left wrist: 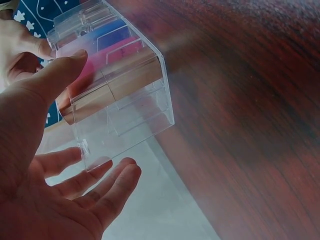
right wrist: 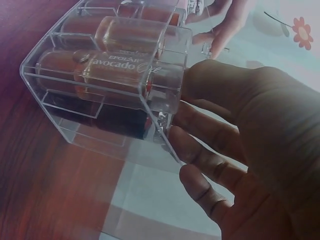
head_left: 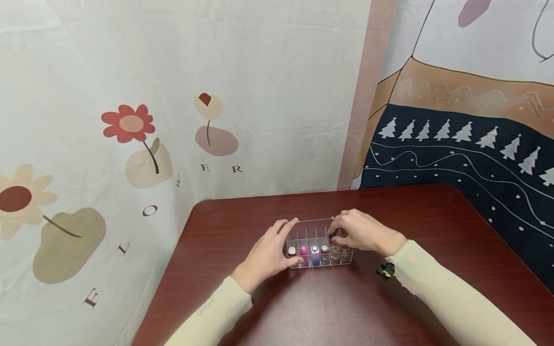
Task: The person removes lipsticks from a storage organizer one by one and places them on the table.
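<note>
A clear acrylic organizer (head_left: 309, 228) with small compartments stands on the table. My left hand (head_left: 269, 250) grips its left end, thumb at the front and index finger at the back top corner. In its front row stand a brown tube with a pale top (left wrist: 125, 77), a pink tube (head_left: 304, 253), a purple-blue tube (head_left: 315, 258) and several clear-cased tubes, one lettered "avocado" (right wrist: 112, 67). At the right end, my right hand (head_left: 361, 230) pinches a dark tube (head_left: 332, 237) in the back row, partly hidden by the fingers. Another dark tube (right wrist: 117, 120) sits at the end.
The reddish-brown table (head_left: 199, 245) extends around the organizer. A pale flower-printed cloth (head_left: 277, 96) hangs behind and to the left. On the right hangs a dark blue cloth (head_left: 437, 158) with white trees. A small black device (head_left: 385, 271) is at the right wrist.
</note>
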`<state>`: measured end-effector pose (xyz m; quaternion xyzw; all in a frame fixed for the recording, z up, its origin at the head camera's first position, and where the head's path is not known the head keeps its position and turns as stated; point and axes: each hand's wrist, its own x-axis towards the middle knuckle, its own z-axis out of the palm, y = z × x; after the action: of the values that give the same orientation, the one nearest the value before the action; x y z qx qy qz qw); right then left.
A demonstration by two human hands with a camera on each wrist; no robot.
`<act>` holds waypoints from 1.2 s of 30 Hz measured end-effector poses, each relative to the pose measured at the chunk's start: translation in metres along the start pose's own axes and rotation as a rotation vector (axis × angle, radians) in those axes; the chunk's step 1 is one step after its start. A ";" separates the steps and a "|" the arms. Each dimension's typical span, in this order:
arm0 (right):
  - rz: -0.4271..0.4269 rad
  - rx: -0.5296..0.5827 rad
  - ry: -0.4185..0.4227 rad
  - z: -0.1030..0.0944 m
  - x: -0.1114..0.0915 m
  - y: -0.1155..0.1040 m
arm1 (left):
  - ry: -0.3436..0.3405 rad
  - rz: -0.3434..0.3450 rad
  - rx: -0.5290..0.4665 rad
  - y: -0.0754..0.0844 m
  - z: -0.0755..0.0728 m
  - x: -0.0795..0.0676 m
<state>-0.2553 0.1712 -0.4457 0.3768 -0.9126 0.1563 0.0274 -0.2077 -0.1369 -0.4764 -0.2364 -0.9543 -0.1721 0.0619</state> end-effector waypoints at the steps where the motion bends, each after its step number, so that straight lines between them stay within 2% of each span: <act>1: 0.002 0.000 0.001 0.000 0.000 0.000 | 0.004 0.004 0.001 0.000 0.000 0.000; 7: -0.002 0.007 0.019 0.003 -0.004 0.002 | 0.019 0.022 -0.008 -0.002 0.002 0.000; 21: -0.019 0.004 0.119 0.008 -0.016 0.007 | 0.015 0.025 -0.017 -0.003 0.002 0.000; 29: -0.048 0.046 0.210 0.009 -0.018 0.010 | 0.006 0.011 -0.018 -0.003 0.001 0.001; 36: -0.061 0.095 0.258 0.005 -0.021 0.011 | 0.000 0.009 -0.034 -0.003 -0.001 0.000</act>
<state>-0.2478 0.1913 -0.4565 0.3821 -0.8811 0.2458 0.1315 -0.2095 -0.1395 -0.4768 -0.2419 -0.9501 -0.1882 0.0585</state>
